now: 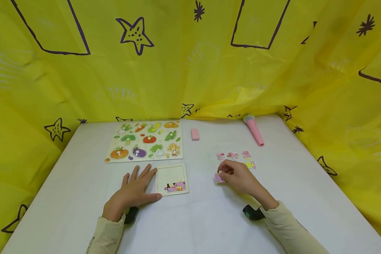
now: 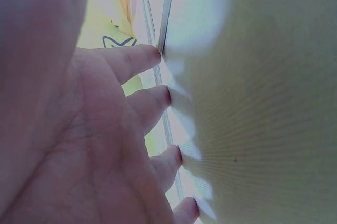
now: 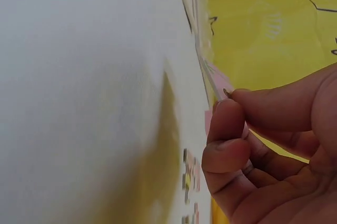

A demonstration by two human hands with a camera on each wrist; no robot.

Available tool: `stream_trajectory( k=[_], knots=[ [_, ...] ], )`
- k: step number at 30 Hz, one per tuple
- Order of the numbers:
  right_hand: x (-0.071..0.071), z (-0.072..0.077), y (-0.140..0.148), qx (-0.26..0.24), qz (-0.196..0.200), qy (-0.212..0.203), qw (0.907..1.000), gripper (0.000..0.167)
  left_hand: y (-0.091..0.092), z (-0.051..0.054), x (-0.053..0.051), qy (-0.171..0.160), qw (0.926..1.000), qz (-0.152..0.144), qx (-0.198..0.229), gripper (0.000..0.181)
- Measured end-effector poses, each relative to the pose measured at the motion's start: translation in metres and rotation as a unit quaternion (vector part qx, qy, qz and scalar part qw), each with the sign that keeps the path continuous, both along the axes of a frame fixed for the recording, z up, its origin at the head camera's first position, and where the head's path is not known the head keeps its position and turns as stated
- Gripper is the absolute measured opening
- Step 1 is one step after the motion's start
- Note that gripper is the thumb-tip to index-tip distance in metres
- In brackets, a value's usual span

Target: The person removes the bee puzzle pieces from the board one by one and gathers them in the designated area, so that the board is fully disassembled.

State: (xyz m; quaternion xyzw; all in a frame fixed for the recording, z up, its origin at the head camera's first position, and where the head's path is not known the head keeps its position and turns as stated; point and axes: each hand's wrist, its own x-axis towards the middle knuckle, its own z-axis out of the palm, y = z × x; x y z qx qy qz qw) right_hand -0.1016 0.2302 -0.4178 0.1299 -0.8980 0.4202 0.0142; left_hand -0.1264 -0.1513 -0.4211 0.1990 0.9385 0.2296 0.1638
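Note:
My right hand (image 1: 239, 176) pinches a pink jigsaw piece (image 1: 219, 179) between thumb and fingers, to the right of the puzzle tray; the right wrist view shows the piece (image 3: 220, 83) nearly edge-on. Spread out on the table, my left hand (image 1: 134, 188) touches the left edge of the square puzzle tray (image 1: 169, 173) with its fingertips and thumb. A few joined pieces (image 1: 176, 187) fill the lower right of that tray. Beyond my right hand lie several loose jigsaw pieces (image 1: 233, 155), partly hidden behind it.
A vegetable peg board (image 1: 133, 143) lies at the back left. A pink eraser-like block (image 1: 195, 134) and a pink toy microphone (image 1: 254, 131) are toward the back. Yellow patterned cloth (image 1: 165, 81) hangs around the white table (image 1: 203, 218).

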Motion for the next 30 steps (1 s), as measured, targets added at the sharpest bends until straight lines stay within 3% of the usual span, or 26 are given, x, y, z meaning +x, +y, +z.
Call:
stream_trajectory(
  k=[8, 15, 30],
  knots=[
    [0.001, -0.004, 0.022, 0.021, -0.008, -0.015, 0.9996, 0.013, 0.000, -0.003, 0.000, 0.002, 1.0000, -0.002, -0.002, 0.101],
    [-0.002, -0.009, 0.032, 0.040, -0.025, -0.030, 0.9984, 0.006, 0.000, 0.000, 0.000, 0.000, 1.0000, 0.000, -0.002, 0.100],
    [-0.005, -0.005, 0.019, 0.151, -0.018, 0.006, 0.9884, 0.014, 0.000, -0.001, 0.000, 0.006, 0.9999, 0.002, -0.009, 0.099]
  ],
)
